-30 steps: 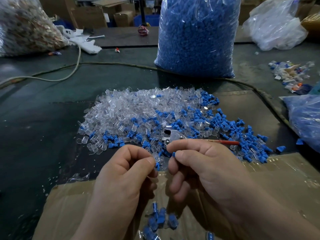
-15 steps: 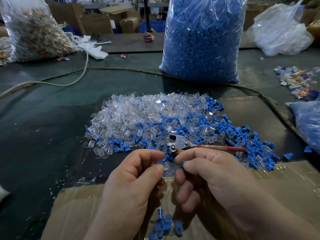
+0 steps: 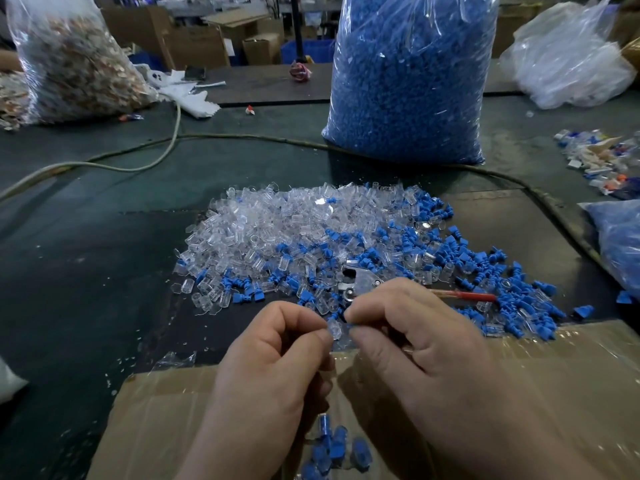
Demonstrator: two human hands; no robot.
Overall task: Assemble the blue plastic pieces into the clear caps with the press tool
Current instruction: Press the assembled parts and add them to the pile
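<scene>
Clear cap [image 3: 334, 329] pinched by left hand [image 3: 277, 362]; right hand [image 3: 415, 344] pinches blue piece [image 3: 349, 326] beside it, near press tool [image 3: 362, 283].

1. No legible text, label, brand, number or sign anywhere in view.

Your clear caps [image 3: 277, 230] are glossy, see-through plastic; your blue pieces [image 3: 482, 258] matt plastic; your press tool [image 3: 362, 280] bare shiny metal; the cardboard [image 3: 554, 393] gleams under clear tape.
</scene>
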